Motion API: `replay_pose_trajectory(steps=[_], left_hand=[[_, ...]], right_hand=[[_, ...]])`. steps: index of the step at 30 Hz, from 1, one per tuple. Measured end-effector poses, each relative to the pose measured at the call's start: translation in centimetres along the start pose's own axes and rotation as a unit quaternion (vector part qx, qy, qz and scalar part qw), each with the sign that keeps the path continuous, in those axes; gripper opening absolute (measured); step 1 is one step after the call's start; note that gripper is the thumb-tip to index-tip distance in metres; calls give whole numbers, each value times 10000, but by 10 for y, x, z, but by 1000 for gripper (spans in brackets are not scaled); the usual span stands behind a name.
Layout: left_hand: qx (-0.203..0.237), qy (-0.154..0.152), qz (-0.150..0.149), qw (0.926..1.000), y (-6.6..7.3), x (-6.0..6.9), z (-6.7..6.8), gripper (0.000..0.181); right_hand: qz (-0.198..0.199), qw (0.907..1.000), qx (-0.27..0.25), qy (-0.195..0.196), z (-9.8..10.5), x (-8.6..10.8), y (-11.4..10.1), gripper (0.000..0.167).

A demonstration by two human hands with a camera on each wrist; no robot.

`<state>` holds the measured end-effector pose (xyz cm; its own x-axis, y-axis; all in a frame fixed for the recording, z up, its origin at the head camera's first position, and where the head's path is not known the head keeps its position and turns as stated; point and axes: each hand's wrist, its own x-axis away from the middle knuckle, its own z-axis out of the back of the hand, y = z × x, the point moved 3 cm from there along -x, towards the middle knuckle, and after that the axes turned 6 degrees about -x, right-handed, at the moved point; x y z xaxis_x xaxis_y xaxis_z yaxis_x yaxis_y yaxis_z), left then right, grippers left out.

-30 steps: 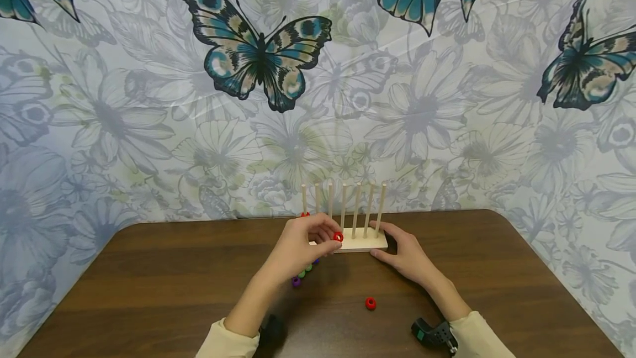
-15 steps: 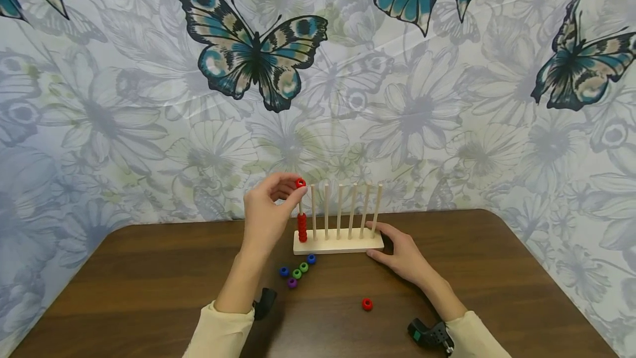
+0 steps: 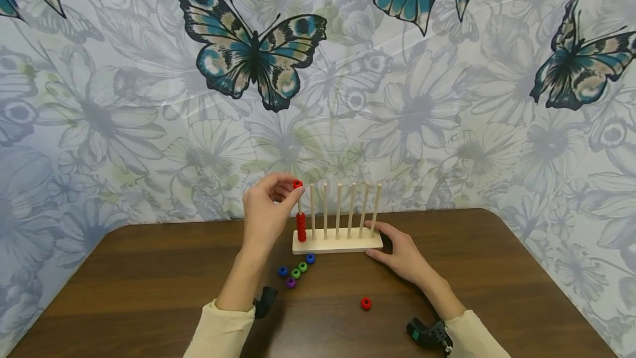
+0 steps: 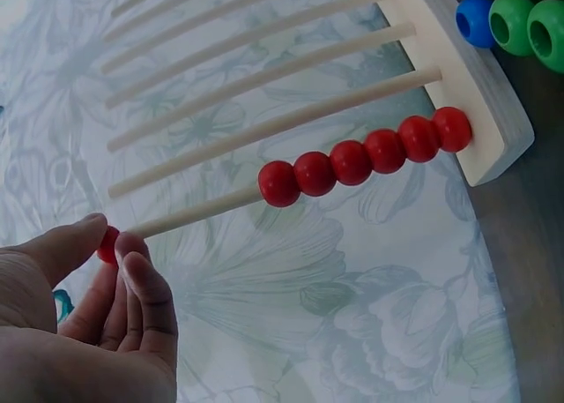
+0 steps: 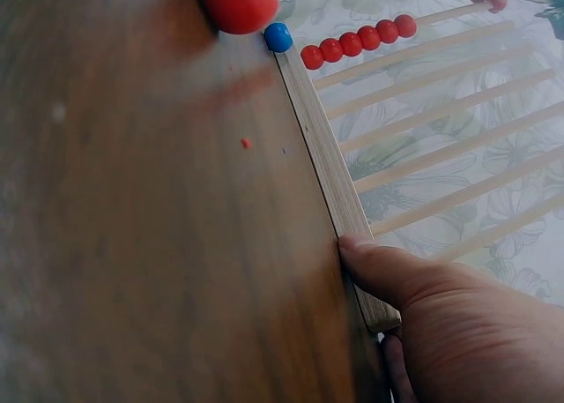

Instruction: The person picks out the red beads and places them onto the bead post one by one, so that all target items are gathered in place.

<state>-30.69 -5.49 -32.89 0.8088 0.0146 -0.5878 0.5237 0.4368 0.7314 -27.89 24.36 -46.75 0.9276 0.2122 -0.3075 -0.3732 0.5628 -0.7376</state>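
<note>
My left hand [image 3: 265,209] pinches a red bead [image 4: 107,245] between thumb and fingers at the tip of the leftmost wooden peg. Lower on that same peg sits a stack of several red beads [image 3: 301,228], with bare peg between stack and held bead. The pegs rise from a pale wooden base [image 3: 338,245], and the others carry no beads. At the base's right end my right hand [image 3: 404,256] grips it, thumb along the front edge; in the right wrist view its other fingers are mostly hidden behind the wood.
In front of the base's left end lie blue beads [image 3: 282,271], green beads [image 3: 296,273] and a purple bead [image 3: 291,283]. One loose red bead [image 3: 366,304] lies nearer the front of the brown table [image 3: 174,275]. A butterfly-patterned cloth [image 3: 397,142] hangs behind.
My left hand has carried the red bead from before the rack's middle leftward and up to the leftmost peg's tip. There the bead has tilted flatter. The right hand keeps its grip.
</note>
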Motion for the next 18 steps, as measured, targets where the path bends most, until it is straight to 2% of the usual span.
replay_pose_trajectory(steps=[5, 10, 13, 18], left_hand=[[-219, -32, 120, 9997, -2, 1, 1, 17], [-529, 127, 268, 9982, -4, 1, 6, 18], [-455, 239, 245, 9984, -5, 1, 8, 13], [-144, 324, -34, 9994, -5, 5, 8, 8]], right_hand=[[-33, 10000, 17, 15, 0, 1, 1, 62], [-78, 10000, 16, 3, 0, 1, 1, 62], [-86, 10000, 34, 3, 0, 1, 0, 63], [-84, 9999, 60, -6, 0, 1, -1, 62]])
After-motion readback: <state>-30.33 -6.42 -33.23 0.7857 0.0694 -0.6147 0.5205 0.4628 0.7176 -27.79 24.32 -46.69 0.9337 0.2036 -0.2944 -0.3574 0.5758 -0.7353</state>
